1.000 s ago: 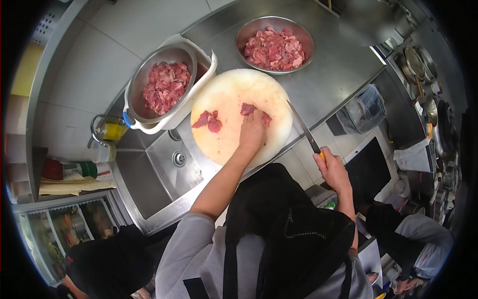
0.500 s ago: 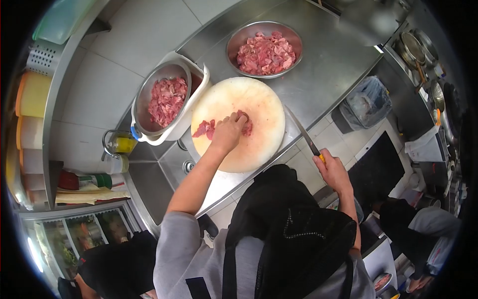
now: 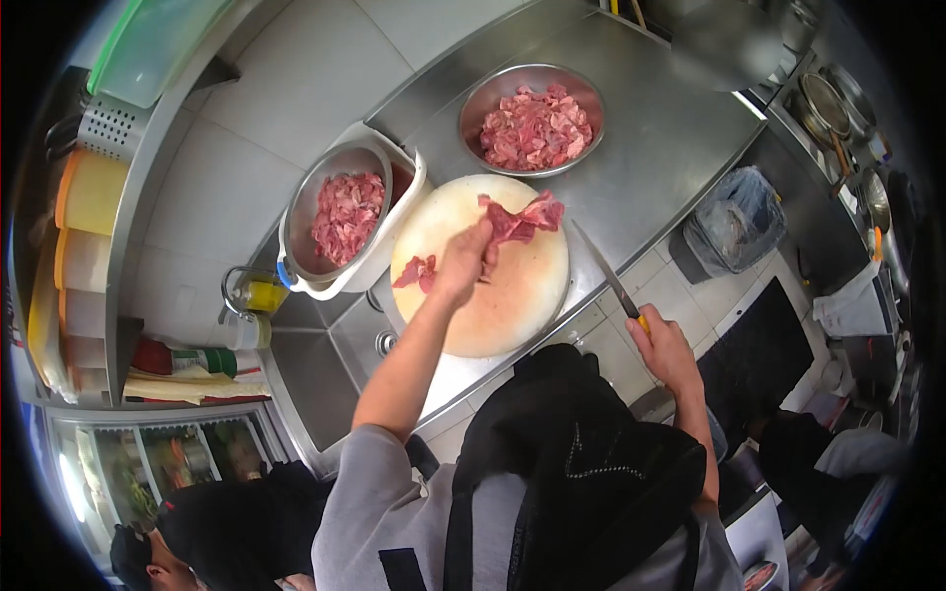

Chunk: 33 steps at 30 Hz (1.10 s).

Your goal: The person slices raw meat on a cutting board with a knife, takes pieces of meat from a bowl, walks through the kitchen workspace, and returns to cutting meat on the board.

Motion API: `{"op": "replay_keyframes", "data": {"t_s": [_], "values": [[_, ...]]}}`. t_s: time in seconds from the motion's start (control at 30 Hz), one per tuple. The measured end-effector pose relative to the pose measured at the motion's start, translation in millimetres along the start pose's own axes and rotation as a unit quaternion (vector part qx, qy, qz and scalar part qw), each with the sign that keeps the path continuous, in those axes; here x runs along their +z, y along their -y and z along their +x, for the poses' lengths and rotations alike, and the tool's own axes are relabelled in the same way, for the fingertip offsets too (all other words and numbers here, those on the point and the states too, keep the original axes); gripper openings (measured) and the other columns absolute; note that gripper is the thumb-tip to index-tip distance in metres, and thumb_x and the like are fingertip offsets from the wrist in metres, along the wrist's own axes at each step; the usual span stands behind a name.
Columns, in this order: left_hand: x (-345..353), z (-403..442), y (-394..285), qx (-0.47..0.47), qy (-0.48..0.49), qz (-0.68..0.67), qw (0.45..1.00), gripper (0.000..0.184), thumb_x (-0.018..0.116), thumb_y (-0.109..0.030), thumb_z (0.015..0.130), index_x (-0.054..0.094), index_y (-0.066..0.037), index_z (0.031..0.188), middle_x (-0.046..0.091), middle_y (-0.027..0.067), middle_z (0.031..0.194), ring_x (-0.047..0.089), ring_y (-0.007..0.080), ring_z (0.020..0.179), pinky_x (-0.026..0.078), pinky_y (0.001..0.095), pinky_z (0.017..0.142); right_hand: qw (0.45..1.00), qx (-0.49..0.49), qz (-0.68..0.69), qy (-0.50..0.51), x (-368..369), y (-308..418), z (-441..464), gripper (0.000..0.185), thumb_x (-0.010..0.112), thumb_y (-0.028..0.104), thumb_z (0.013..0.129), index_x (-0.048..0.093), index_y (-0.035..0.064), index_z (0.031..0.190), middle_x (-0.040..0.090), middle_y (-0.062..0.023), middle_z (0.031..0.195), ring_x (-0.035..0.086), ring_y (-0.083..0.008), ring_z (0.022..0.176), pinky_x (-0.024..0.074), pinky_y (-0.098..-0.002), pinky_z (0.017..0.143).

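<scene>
Over the round white cutting board [image 3: 522,310], my left hand [image 3: 467,260] pinches a piece of raw meat [image 3: 520,220] that stretches out to the right. A smaller scrap of meat [image 3: 416,272] lies at the board's left side. My right hand [image 3: 662,347] is wrapped round the yellow handle of a long knife [image 3: 608,271], held off the board's right edge with its blade pointing up and left. Behind the board, a steel bowl [image 3: 470,91] holds cut meat. Another steel bowl [image 3: 296,212] of meat leans inside a white tub [image 3: 422,177] at left.
A sink [image 3: 315,369] lies left of the board. A bin with a plastic liner [image 3: 734,219] stands beyond the counter at right. Shelves with containers [image 3: 91,192] run along the left. One person in black [image 3: 241,522] is at lower left, another [image 3: 798,458] at lower right.
My left hand has picked up the meat from the middle of the board, and the piece now spreads to the right. The knife stays in my right hand. The view has shifted slightly.
</scene>
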<state>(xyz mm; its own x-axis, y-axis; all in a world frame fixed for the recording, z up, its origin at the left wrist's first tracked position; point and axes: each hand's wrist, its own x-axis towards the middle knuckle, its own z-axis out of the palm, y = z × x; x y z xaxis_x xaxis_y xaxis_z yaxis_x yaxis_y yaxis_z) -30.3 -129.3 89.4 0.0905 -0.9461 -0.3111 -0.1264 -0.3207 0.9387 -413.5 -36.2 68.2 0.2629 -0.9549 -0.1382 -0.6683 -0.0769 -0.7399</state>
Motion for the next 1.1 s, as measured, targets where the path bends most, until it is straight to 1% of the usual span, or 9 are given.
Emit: {"op": "replay_keyframes", "data": {"t_s": [0.13, 0.3, 0.4, 0.47, 0.63, 0.8, 0.87, 1.0, 1.1], "values": [[18, -30, 76, -0.150, 0.000, -0.070, 0.986, 0.035, 0.050, -0.031, 0.117, 0.062, -0.007, 0.095, 0.061, 0.0028, 0.071, 0.049, 0.0120, 0.051, 0.038, 0.0293, 0.046, 1.000, 0.002, 0.007, 0.024, 4, 11, 7, 0.029, 0.064, 0.034, 0.109, 0.055, 0.0064, 0.113, 0.072, -0.0265, 0.086, 0.067, -0.0552, 0.088, 0.0507, -0.0622, 0.075], [16, -48, 98, -0.146, -0.033, -0.161, 0.975, 0.029, 0.051, -0.029, 0.117, 0.060, -0.003, 0.107, 0.064, 0.0066, 0.073, 0.049, 0.0128, 0.050, 0.038, 0.0292, 0.045, 0.997, -0.015, -0.036, 0.068, 19, 22, 21, 0.029, 0.065, 0.034, 0.108, 0.055, 0.0062, 0.111, 0.071, -0.0257, 0.085, 0.067, -0.0541, 0.085, 0.0506, -0.0618, 0.073], [14, -61, 94, -0.131, -0.089, -0.096, 0.983, 0.027, 0.054, -0.028, 0.116, 0.058, -0.002, 0.110, 0.064, 0.0057, 0.072, 0.054, 0.0138, 0.054, 0.042, 0.0296, 0.050, 0.996, -0.048, -0.039, 0.067, 25, 35, 29, 0.026, 0.065, 0.030, 0.109, 0.057, 0.0053, 0.112, 0.069, -0.0256, 0.080, 0.067, -0.0526, 0.080, 0.0493, -0.0573, 0.069], [12, -62, 111, -0.037, -0.110, 0.041, 0.992, 0.029, 0.056, -0.027, 0.115, 0.060, 0.001, 0.111, 0.068, 0.0080, 0.075, 0.062, 0.0164, 0.058, 0.050, 0.0317, 0.058, 0.994, -0.060, -0.048, 0.073, 26, 44, 33, 0.026, 0.065, 0.029, 0.109, 0.056, 0.0051, 0.112, 0.069, -0.0258, 0.080, 0.067, -0.0528, 0.080, 0.0493, -0.0573, 0.068], [13, -73, 91, -0.054, -0.117, 0.129, 0.983, 0.035, 0.060, -0.030, 0.112, 0.068, 0.004, 0.109, 0.073, 0.0127, 0.079, 0.071, 0.0192, 0.069, 0.056, 0.0359, 0.069, 0.987, -0.058, -0.111, 0.105, 29, 64, 35, 0.029, 0.063, 0.034, 0.109, 0.055, 0.0068, 0.109, 0.073, -0.0229, 0.088, 0.069, -0.0522, 0.087, 0.0543, -0.0601, 0.074], [12, -74, 93, -0.062, -0.094, 0.157, 0.981, 0.038, 0.059, -0.032, 0.110, 0.073, 0.003, 0.108, 0.075, 0.0148, 0.082, 0.074, 0.0225, 0.076, 0.056, 0.0395, 0.073, 0.923, -0.181, -0.317, 0.120, 39, 77, 35, 0.021, 0.061, 0.030, 0.107, 0.057, 0.0098, 0.111, 0.072, -0.0175, 0.090, 0.075, -0.0426, 0.077, 0.0596, -0.0549, 0.075], [11, -74, 90, -0.061, -0.075, 0.159, 0.983, 0.040, 0.055, -0.033, 0.110, 0.073, 0.002, 0.110, 0.077, 0.0232, 0.088, 0.077, 0.0378, 0.086, 0.058, 0.0475, 0.083, 0.908, -0.182, -0.353, 0.134, 40, 83, 37, 0.017, 0.059, 0.026, 0.107, 0.057, 0.0098, 0.113, 0.072, -0.0167, 0.089, 0.075, -0.0402, 0.075, 0.0605, -0.0529, 0.073], [19, -71, 109, 0.004, -0.091, 0.222, 0.971, 0.038, 0.057, -0.032, 0.109, 0.072, 0.002, 0.108, 0.075, 0.0224, 0.083, 0.075, 0.0378, 0.080, 0.058, 0.0478, 0.076, 0.847, -0.169, -0.475, 0.167, 38, 92, 47, 0.018, 0.056, 0.013, 0.102, 0.055, 0.0085, 0.120, 0.072, -0.0167, 0.093, 0.078, -0.0346, 0.074, 0.0622, -0.0463, 0.066], [25, -79, 106, 0.008, -0.118, 0.338, 0.934, 0.036, 0.055, -0.033, 0.110, 0.069, 0.001, 0.106, 0.074, 0.0274, 0.083, 0.073, 0.0472, 0.079, 0.057, 0.0556, 0.075, 0.830, -0.192, -0.498, 0.159, 40, 95, 64, 0.022, 0.056, 0.010, 0.100, 0.053, 0.0073, 0.122, 0.072, -0.0171, 0.095, 0.079, -0.0330, 0.075, 0.0622, -0.0442, 0.064]]}}
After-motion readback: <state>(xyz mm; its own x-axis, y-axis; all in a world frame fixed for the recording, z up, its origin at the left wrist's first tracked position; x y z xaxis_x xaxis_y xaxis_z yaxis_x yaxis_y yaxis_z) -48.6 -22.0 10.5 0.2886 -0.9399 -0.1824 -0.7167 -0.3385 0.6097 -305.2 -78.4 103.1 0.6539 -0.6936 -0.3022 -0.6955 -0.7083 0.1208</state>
